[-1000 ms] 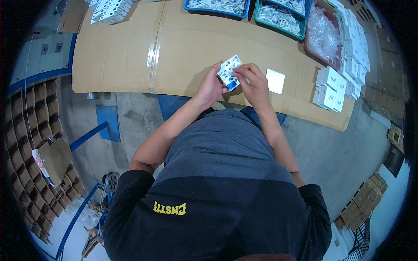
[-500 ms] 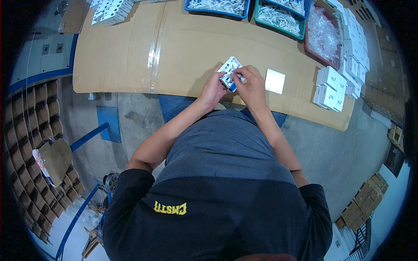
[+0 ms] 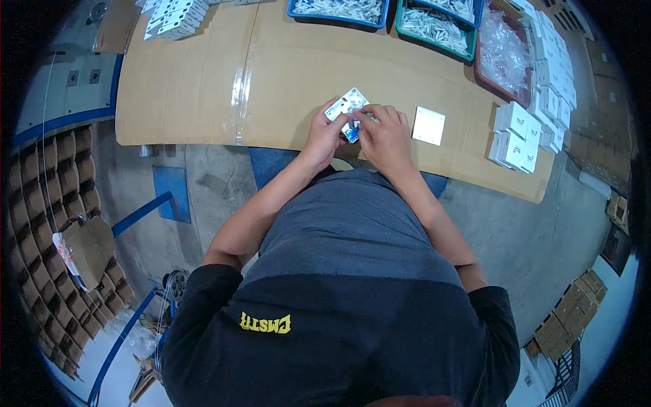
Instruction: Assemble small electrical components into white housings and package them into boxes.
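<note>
Cardboard-covered table (image 3: 183, 88), 2 hands (image 3: 321, 139) (image 3: 386, 139) at white piece (image 3: 350, 100), dark shirt (image 3: 393, 325) (yellow lettering (image 3: 265, 323))

tabletop (image 3: 183, 85) matt cardboard; tape strip (image 3: 237, 91) glossy; held housing (image 3: 348, 101) smooth plastic.

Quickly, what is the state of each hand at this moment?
Left hand: closed, holding the white piece.
Right hand: at the white piece, partly curled; whether it grips anything cannot be told.

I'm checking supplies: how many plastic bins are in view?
4: blue bin top centre, green bin right of it, another blue bin overlapping that, reddish bin further right. Others may be hidden.
</note>
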A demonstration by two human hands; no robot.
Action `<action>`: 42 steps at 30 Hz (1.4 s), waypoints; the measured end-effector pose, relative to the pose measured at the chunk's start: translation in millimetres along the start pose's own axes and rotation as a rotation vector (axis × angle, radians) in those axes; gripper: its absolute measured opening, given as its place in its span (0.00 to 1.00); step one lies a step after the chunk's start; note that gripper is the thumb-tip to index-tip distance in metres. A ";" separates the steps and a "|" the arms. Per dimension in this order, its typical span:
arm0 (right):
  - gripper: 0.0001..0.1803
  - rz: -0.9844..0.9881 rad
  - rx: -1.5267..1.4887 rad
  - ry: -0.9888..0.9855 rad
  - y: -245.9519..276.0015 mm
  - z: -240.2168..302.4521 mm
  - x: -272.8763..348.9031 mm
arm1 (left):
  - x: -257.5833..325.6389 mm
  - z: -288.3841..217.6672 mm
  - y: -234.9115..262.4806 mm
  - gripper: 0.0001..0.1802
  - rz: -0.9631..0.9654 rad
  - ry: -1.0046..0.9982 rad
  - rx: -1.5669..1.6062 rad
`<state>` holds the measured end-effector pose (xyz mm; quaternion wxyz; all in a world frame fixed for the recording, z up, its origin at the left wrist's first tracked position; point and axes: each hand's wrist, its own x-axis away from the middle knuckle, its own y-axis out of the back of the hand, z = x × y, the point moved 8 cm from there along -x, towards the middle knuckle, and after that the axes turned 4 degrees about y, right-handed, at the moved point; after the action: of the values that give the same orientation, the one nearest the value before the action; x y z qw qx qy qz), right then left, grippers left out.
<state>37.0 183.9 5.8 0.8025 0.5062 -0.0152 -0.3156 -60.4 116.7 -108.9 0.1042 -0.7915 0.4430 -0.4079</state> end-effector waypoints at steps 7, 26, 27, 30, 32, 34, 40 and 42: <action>0.15 -0.048 0.024 -0.022 1.3 0.0 3.2 | 3.8 -9.3 -3.2 0.19 -0.044 -0.095 -0.081; 0.23 -0.086 -0.115 -0.021 10.1 -14.7 3.2 | -1.4 -12.8 -3.9 0.16 0.105 0.040 0.013; 0.24 -0.096 -0.158 -0.010 14.6 -17.7 4.3 | -2.8 -11.5 -3.4 0.17 0.136 0.060 0.040; 0.21 -0.237 -0.320 -0.187 29.5 -64.2 16.5 | -6.4 -13.4 3.3 0.18 0.175 0.074 0.129; 0.23 -0.209 -0.171 -0.311 42.8 -112.7 33.4 | -3.8 -20.2 4.8 0.19 0.200 0.087 0.170; 0.25 -0.184 -0.020 -0.430 52.0 -121.3 37.0 | -4.1 -28.8 5.8 0.20 0.246 0.081 0.201; 0.40 0.137 0.338 -0.730 26.6 -153.2 81.1 | -0.9 -61.3 -7.5 0.21 0.353 -0.049 0.117; 0.35 0.124 0.316 -0.689 25.5 -158.2 86.6 | -0.2 -68.0 -11.8 0.20 0.386 -0.046 0.108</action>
<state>173.3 273.1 -75.9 0.6800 0.4860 -0.3630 -0.4119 -103.3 137.1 -58.9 0.2328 -0.6942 0.5616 -0.3853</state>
